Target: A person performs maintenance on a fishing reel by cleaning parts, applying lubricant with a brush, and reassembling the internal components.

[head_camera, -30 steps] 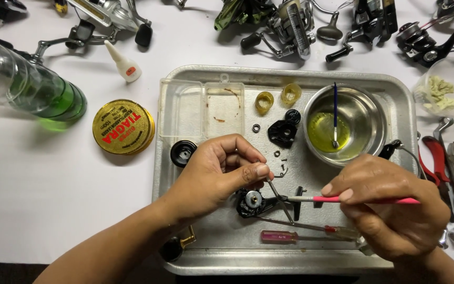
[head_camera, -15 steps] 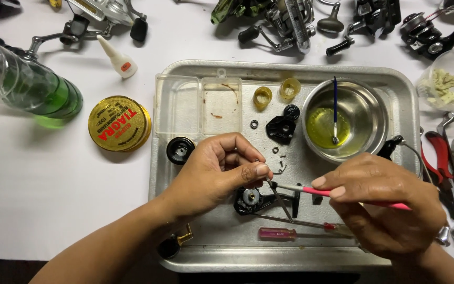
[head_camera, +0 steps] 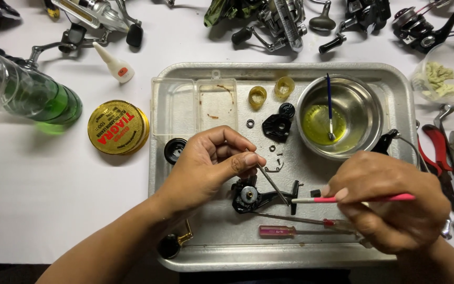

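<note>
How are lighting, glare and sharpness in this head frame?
Head view: even overhead light, soft shadows under both hands; sharp on the left hand, right hand and pink-handled tool; bright glare on the steel bowl rim and metal tray; reels along the top edge slightly soft.

A round yellow tin [head_camera: 117,127] with a red-lettered label on its lid lay on the white counter [head_camera: 38,194], just left of the metal tray [head_camera: 401,100]. Above it, near the tray's upper left corner, lay a small white squeeze bottle [head_camera: 113,63] with a tapered nozzle and a small red label. A clear plastic compartment box [head_camera: 194,105], open and smeared with brown grease, sat inside the tray at its upper left. At the far left a green and clear plastic bottle [head_camera: 24,92] lay on its side. No signs or screens showed.
</note>
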